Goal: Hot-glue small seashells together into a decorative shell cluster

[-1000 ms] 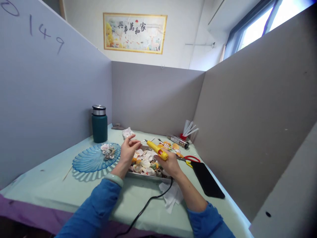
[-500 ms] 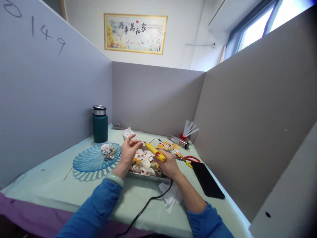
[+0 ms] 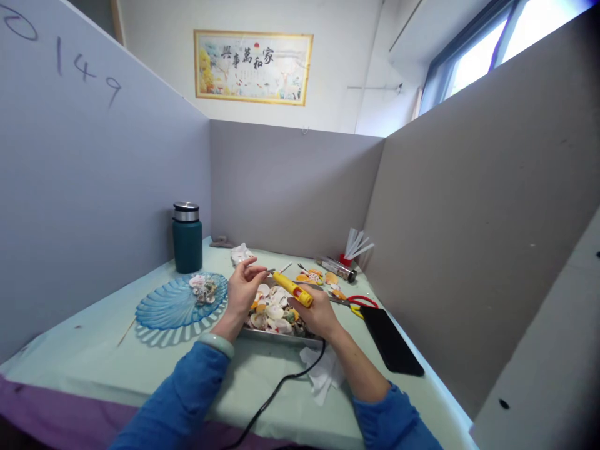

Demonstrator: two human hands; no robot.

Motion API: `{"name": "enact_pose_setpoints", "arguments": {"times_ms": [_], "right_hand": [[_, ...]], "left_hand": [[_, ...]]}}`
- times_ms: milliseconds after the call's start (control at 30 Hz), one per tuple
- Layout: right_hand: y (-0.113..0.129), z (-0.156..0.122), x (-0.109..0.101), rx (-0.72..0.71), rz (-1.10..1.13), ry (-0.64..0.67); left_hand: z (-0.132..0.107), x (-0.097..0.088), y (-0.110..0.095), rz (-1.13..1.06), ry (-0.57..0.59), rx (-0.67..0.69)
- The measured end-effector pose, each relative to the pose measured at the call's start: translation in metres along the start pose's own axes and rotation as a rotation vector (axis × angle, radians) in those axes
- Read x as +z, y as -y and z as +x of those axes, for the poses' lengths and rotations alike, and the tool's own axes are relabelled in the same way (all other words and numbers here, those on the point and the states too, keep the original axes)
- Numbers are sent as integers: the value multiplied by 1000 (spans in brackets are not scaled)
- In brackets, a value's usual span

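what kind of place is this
Likely a partitioned craft booth indoors: grey panels wall in a covered table, a tray of shells sits on it, and the right hand holds a corded glue gun.

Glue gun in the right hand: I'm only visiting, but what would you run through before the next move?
1. Grip on the yellow glue gun: the right hand is wrapped round its rear end. Ok.
2. Small piece: pinched in the left hand between thumb and forefinger. Ok, though what it is cannot be told.
3. Gap between the nozzle and the left fingertips: very close. Cannot tell.
4. Black cord: runs slack to the near table edge, not snagged. Ok.
5. Tray of shells: lies flat under both hands. Ok.
6. Red scissors and phone: lie to the right, apart from the hands. Ok.
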State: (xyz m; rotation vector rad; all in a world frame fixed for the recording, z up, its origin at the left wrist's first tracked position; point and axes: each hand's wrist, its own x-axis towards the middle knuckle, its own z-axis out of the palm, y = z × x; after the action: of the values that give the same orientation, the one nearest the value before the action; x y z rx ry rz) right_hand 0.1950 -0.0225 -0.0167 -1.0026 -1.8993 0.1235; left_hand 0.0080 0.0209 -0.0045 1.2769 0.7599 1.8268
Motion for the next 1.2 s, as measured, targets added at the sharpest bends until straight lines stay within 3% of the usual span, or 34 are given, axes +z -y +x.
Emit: {"name": "enact_pose_setpoints", "arguments": {"times_ms": [633,867,1200], "right_hand": [[-1,-1,1,0,-23,-23],[0,-2,1,-11,-28,4],[-1,-2,1,-26,-37,-32]], "left_hand": [[0,-4,-4,-167,34,-186],[0,-6,-6,-271,64,-340],[2,-7,-5,-306,-3,-402]]}}
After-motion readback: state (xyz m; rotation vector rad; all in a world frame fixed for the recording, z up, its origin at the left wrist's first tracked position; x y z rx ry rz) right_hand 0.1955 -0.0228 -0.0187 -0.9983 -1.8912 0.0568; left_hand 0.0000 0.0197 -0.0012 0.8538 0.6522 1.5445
